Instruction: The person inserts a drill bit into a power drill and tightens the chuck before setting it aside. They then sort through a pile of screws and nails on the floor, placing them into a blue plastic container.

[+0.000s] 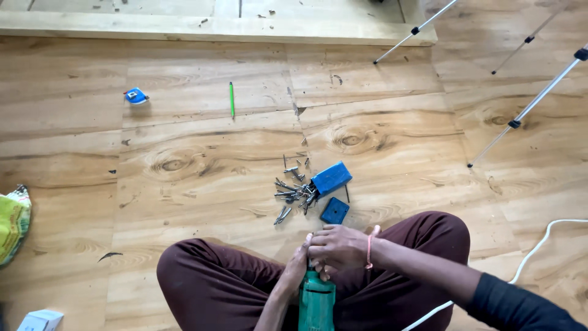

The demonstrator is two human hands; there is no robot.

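Seated person on a wooden floor, seen from above, legs crossed. Both hands meet at the near centre over the tip of a green power tool held upright between the knees. The right hand lies across the tool's top, fingers curled and pressed together around its tip; the left hand grips the same point from the left, fingers closed, though what they pinch cannot be told. Just beyond the hands lie a blue box, its blue lid and a scatter of screws. Farther left lie a green pencil and a blue tape measure.
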